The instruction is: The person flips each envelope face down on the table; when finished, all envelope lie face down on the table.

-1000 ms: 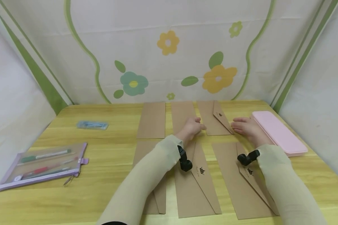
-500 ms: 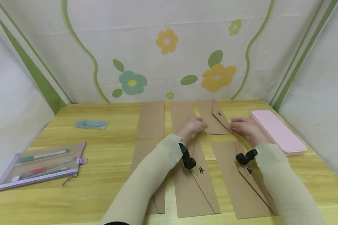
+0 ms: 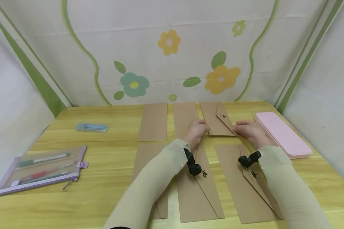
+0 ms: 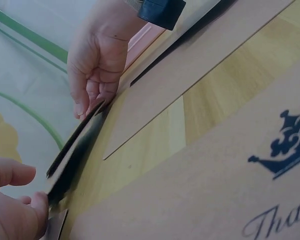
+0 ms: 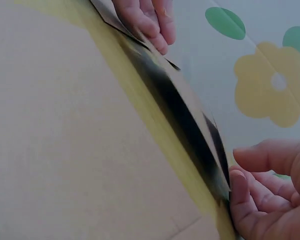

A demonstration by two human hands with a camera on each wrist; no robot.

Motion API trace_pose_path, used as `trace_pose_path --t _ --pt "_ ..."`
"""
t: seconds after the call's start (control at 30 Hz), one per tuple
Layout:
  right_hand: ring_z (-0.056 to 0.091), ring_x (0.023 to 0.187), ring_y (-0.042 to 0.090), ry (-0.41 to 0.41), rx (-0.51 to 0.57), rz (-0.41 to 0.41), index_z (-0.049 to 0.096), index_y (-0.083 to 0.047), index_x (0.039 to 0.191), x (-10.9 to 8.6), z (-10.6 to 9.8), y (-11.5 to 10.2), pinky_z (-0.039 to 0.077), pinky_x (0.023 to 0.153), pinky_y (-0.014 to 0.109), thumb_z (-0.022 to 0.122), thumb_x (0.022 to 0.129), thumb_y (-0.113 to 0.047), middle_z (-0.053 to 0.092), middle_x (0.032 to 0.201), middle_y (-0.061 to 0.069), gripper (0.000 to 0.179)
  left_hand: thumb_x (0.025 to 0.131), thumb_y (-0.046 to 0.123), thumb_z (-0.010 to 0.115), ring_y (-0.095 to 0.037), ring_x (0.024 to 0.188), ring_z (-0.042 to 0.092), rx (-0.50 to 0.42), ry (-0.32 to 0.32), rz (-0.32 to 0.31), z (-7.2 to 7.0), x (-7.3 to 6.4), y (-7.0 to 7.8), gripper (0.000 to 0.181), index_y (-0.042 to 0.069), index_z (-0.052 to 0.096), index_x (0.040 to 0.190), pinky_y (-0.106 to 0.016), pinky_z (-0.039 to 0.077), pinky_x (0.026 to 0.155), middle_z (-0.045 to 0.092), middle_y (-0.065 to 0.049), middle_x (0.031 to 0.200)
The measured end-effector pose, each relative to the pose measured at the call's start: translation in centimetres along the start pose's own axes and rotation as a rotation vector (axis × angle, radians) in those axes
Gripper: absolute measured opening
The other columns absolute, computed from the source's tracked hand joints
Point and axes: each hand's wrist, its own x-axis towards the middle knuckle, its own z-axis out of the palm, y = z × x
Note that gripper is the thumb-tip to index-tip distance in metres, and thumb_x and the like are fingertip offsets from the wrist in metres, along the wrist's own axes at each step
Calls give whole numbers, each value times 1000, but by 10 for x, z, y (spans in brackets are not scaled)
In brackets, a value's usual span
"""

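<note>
The far right envelope (image 3: 213, 119) is lying at the far side of the table (image 3: 74, 210), flap and crown print facing up, its near edge tilting slightly clear of the wood with a dark gap showing beneath. The left hand (image 3: 197, 129) is holding its near left corner, fingers curling at the edge; the right hand (image 3: 251, 132) is pinching the near right corner, by the flap's tip. The step in hand is looking like a two-handed pick-up, just beginning; the next move is seemingly calling for both corners to be rising evenly, so that the paper is not bending. To its left, the far middle envelope (image 3: 184, 114) and far left envelope (image 3: 153, 122) are lying flat. Nearer, the near left envelope (image 3: 143, 156), near middle envelope (image 3: 189, 203) and near right envelope (image 3: 238, 184) are lying partly under the forearms. A pink case (image 3: 283, 133) is sitting right of the right hand; a pouch (image 3: 46, 183) and a blue packet (image 3: 92, 128) are lying well to the left.
</note>
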Motion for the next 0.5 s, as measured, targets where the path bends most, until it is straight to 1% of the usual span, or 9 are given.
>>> trace_pose_path --t 0.07,0.2,0.23,0.33,0.4,0.5 --pt "55 80 -6 8 37 16 25 1 143 1 0 -1 45 77 11 62 89 -16 54 102 -8 68 78 -14 59 -24 123 47 -42 23 4 1 0 0 52 -5 50 128 -30 44 95 52 -16 130" --pt "56 80 -4 -3 128 12 25 2 143 2 1 -1 46 74 12 60 89 -11 58 90 -13 66 77 -15 59 -21 114 53 -108 59 22 3 -1 1 48 -2 56 123 -28 46 92 59 -12 120" --pt "56 79 -3 -3 155 12 25 3 142 2 1 -1 46 74 12 60 89 -10 59 87 -14 65 77 -15 59 -20 112 54 -118 64 27 3 -1 1 47 -2 57 122 -28 47 91 61 -11 117" --pt "56 78 -1 -11 219 11 28 3 141 1 2 -2 46 72 12 59 89 -8 59 84 -13 62 77 -14 59 -16 104 56 -160 64 30 4 -2 2 45 0 58 120 -29 48 89 62 -6 109" --pt "57 78 -1 -18 227 0 28 5 140 1 3 -2 46 72 12 59 89 -6 59 83 -13 61 78 -13 59 -16 98 57 -186 52 34 5 -3 2 44 0 58 120 -32 49 89 61 -6 106" --pt "57 76 -3 -23 185 -30 26 9 139 1 7 -2 46 72 11 58 88 -4 58 84 -14 62 78 -14 59 -16 89 58 -229 31 43 7 -4 2 44 0 57 120 -36 50 87 61 -7 103"
